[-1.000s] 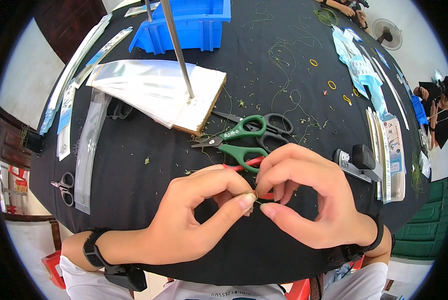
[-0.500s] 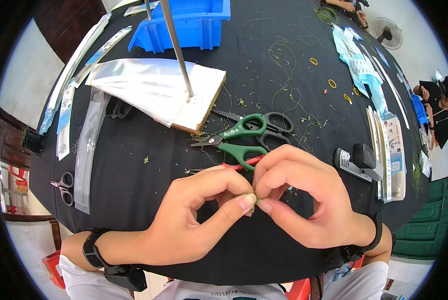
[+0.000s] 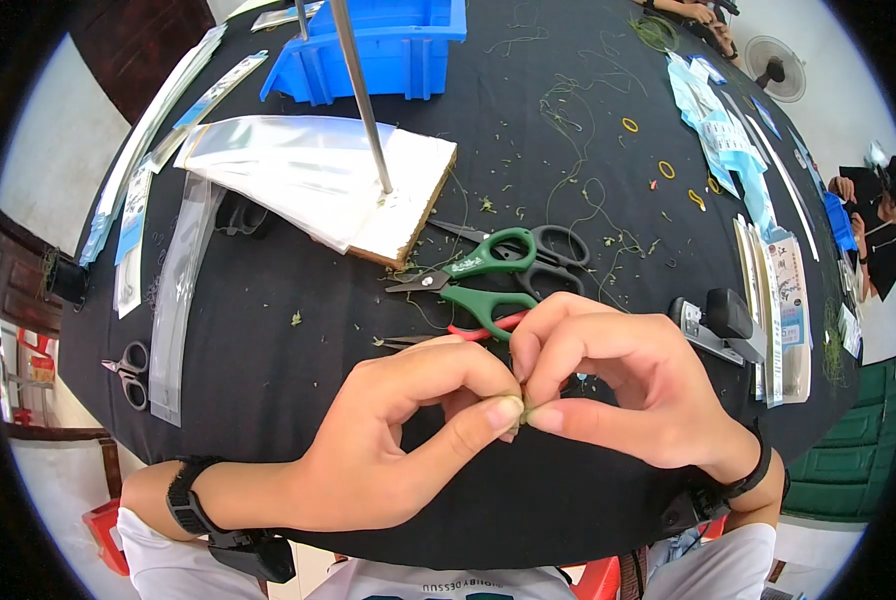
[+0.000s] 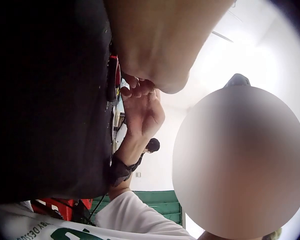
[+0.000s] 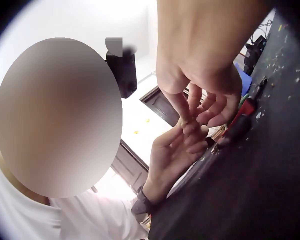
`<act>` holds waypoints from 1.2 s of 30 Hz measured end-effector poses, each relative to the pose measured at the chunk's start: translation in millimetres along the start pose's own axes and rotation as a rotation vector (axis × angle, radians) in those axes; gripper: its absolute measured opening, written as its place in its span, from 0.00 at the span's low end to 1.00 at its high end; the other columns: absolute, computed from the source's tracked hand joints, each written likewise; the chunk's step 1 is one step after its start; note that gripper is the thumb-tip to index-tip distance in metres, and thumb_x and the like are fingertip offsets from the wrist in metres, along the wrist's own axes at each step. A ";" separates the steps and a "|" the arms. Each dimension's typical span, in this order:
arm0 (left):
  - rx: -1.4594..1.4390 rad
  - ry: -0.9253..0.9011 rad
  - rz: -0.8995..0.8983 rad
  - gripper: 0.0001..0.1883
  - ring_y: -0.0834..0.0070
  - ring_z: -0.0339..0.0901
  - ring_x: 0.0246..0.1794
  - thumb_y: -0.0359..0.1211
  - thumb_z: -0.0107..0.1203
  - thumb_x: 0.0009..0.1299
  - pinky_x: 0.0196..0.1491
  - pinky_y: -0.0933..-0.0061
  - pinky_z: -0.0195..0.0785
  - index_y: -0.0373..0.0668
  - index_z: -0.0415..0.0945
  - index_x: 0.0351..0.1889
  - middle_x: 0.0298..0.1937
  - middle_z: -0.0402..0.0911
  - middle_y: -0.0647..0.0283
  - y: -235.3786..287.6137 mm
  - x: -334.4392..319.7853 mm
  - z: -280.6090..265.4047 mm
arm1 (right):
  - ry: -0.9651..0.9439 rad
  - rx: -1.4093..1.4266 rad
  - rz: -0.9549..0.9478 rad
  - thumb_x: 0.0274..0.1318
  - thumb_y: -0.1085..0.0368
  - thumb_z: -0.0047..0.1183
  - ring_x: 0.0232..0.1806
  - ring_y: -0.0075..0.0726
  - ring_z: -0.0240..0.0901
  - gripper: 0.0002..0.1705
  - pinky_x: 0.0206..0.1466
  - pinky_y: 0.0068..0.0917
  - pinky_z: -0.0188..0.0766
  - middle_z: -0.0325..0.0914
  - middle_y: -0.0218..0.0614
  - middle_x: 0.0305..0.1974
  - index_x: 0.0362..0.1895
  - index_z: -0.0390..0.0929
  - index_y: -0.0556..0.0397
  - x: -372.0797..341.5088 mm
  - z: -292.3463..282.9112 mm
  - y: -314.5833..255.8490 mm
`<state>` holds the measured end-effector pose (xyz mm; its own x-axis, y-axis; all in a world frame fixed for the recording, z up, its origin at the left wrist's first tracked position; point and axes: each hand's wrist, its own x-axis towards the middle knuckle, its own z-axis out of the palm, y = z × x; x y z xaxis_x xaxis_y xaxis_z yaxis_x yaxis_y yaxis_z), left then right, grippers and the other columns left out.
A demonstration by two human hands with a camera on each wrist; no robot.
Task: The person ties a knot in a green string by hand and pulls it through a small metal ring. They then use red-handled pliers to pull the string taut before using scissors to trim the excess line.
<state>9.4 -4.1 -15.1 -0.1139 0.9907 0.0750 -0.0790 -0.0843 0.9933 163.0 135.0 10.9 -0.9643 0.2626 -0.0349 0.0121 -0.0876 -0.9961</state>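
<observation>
Both hands meet fingertip to fingertip low in the middle of the head view. The left hand (image 3: 408, 435) pinches a tiny greenish piece (image 3: 521, 414) between thumb and forefinger. From the other side the right hand (image 3: 628, 390) pinches the same piece, its thumb and forefinger forming a ring. The fingertips cover most of the piece, so its shape cannot be told. Just beyond the hands lie green-handled scissors (image 3: 488, 305), over black-handled scissors (image 3: 565, 247) and a red-handled pair (image 3: 468, 331). In the right wrist view the left hand (image 5: 172, 155) touches the right hand (image 5: 205, 85).
A board (image 3: 423, 190) bears clear plastic sleeves and an upright metal rod (image 3: 360, 95). Behind it stands a blue bin (image 3: 378, 60). Small scissors (image 3: 133, 375) lie left; a stapler (image 3: 713, 325) and packets (image 3: 788, 320) lie right. Thread, clippings and yellow bands dot the black cloth.
The right thumb has straightened and moved slightly right and up, and the joined fingertips have shifted a little right. Both hands still pinch the small piece.
</observation>
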 end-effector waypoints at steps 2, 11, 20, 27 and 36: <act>-0.046 -0.018 -0.006 0.05 0.81 0.69 0.31 0.28 0.49 0.71 0.34 0.80 0.63 0.34 0.73 0.36 0.33 0.75 0.61 3.7 0.2 0.1 | -0.025 0.004 -0.054 0.50 0.78 0.55 0.43 0.28 0.69 0.05 0.48 0.25 0.67 0.70 0.36 0.41 0.32 0.77 0.57 1.3 -2.5 4.1; -0.075 -0.006 -0.003 0.07 0.79 0.68 0.30 0.30 0.47 0.72 0.33 0.79 0.63 0.35 0.71 0.36 0.33 0.75 0.59 6.0 2.8 -0.6 | -0.028 -0.197 -0.130 0.48 0.76 0.55 0.37 0.26 0.72 0.05 0.40 0.21 0.70 0.72 0.36 0.39 0.33 0.77 0.58 0.5 -7.6 1.4; -0.072 -0.010 -0.027 0.06 0.79 0.68 0.31 0.29 0.48 0.71 0.35 0.79 0.63 0.34 0.72 0.35 0.33 0.75 0.58 6.9 2.7 -1.3 | 0.092 -0.250 -0.102 0.49 0.76 0.56 0.32 0.23 0.69 0.07 0.37 0.20 0.67 0.72 0.39 0.38 0.35 0.78 0.60 -1.9 1.1 -3.7; -0.035 -0.010 0.018 0.06 0.85 0.71 0.31 0.28 0.51 0.71 0.33 0.83 0.64 0.34 0.74 0.36 0.33 0.74 0.64 0.1 2.0 -1.6 | 0.091 -0.303 -0.148 0.48 0.77 0.57 0.31 0.24 0.69 0.06 0.36 0.20 0.66 0.73 0.38 0.35 0.33 0.78 0.59 -1.6 2.1 0.5; -0.042 0.022 0.010 0.05 0.86 0.70 0.29 0.28 0.51 0.70 0.31 0.83 0.62 0.34 0.74 0.35 0.31 0.75 0.65 -2.4 2.0 0.2 | 0.091 -0.339 -0.225 0.48 0.77 0.57 0.30 0.22 0.69 0.06 0.31 0.19 0.66 0.72 0.33 0.31 0.32 0.77 0.57 0.2 2.2 5.1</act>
<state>9.5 -1.9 -17.3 -0.1369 0.9871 0.0828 -0.1187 -0.0993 0.9879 162.3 132.5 5.9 -0.9259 0.3239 0.1945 -0.0948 0.2992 -0.9495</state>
